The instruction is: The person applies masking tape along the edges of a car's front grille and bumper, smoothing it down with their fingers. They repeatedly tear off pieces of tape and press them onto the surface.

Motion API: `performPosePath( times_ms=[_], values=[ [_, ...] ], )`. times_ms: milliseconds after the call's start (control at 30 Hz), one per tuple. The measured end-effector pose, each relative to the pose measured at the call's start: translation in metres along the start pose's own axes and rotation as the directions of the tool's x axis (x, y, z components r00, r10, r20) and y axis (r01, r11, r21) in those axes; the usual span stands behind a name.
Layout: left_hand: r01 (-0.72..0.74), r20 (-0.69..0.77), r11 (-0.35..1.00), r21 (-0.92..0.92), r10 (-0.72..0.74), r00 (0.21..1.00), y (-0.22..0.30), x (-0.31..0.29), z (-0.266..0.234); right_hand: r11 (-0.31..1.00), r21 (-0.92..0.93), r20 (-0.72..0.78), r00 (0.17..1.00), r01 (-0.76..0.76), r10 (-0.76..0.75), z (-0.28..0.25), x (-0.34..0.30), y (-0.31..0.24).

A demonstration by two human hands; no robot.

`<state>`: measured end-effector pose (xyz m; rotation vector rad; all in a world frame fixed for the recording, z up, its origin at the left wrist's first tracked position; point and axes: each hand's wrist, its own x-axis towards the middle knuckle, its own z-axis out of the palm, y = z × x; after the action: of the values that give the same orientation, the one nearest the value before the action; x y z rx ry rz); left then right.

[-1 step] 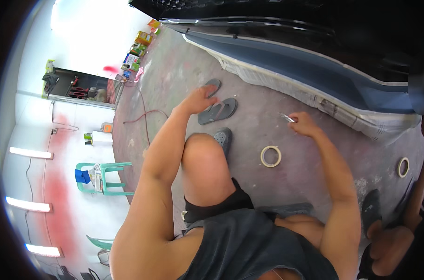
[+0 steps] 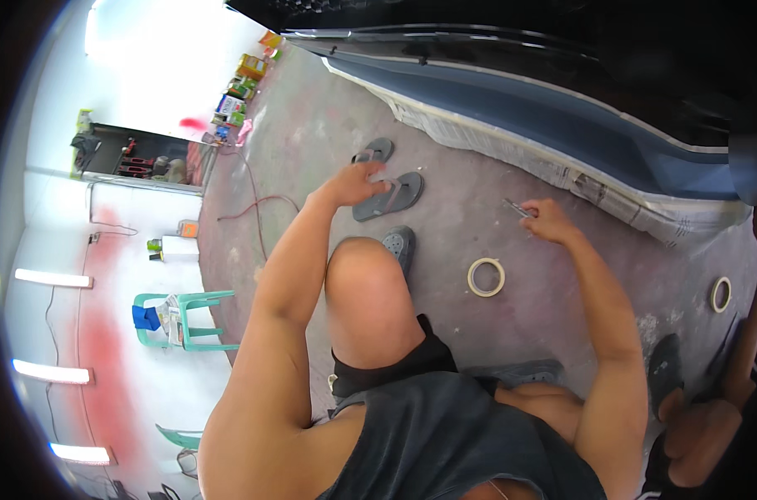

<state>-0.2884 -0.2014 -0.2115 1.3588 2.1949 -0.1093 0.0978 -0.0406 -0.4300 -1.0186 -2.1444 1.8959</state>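
Observation:
My left hand hovers over a pair of grey flip-flops, its fingers apart and slightly blurred, holding nothing. A slim metallic tool sticks out from the closed fingers of my right hand; its exact kind is too small to make out. To the right of that hand runs a car's blue-grey lower panel. Pale tape edges the panel, and newspaper hangs along its lower side. Below my right hand, a roll of masking tape lies flat on the floor.
Another tape roll lies at the far right, near another person's leg. A green plastic chair stands by the left wall. Cans and boxes line the wall's foot at the upper left. A thin hose crosses the floor.
My right hand has shifted slightly right, and the tool in it has turned a little. My left hand's fingers have moved slightly, lower over the flip-flops.

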Motion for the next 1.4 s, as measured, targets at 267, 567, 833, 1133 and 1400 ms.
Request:
performPosePath(
  times_ms=[267,567,833,1133,1400],
  values=[
    [-0.028,0.035,0.993,0.117,0.024,0.999,-0.132,0.086,0.069,0.851,-0.463,-0.127,0.969,-0.248,0.214,0.019,-0.03,0.034],
    [0.217,-0.302,0.975,-0.04,-0.219,0.928,-0.215,0.171,0.144,0.768,-0.621,0.027,0.975,-0.157,0.221,0.131,-0.031,0.014],
    [-0.241,-0.458,0.97,0.039,0.232,0.858,-0.216,0.186,0.153,0.666,-0.739,0.067,0.972,-0.105,0.227,0.1,0.006,-0.018],
    [-0.462,-0.114,0.76,-0.458,0.465,0.878,-0.143,0.193,0.104,0.46,-0.756,-0.252,0.855,-0.466,0.453,-0.004,-0.064,-0.145],
    [-0.416,0.462,0.788,-0.454,0.607,0.646,-0.027,0.182,0.055,0.443,-0.118,-0.786,0.356,-0.889,0.505,0.037,-0.245,-0.04]
  ],
)
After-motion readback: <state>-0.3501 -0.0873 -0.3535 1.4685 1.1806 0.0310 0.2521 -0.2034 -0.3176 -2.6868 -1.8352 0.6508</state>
